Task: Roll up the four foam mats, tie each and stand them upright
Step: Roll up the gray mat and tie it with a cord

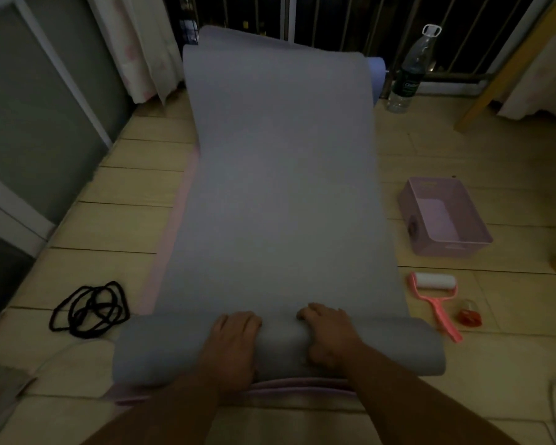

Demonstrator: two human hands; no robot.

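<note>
Both hands press palm-down on the rolled near end of the grey foam mat: the left hand and the right hand lie side by side, fingers curled over the roll's top, forearms reaching forward. The mat's unrolled length runs away across the floor.

Hands on roll: 2, left hand and right hand. Mats discernible: 3, grey mat, pink mat, blue mat; possibly more beneath. Basket: 1. Water bottle: 1. Lint roller: 1. Black cords: one tangle, count unclear.
</note>
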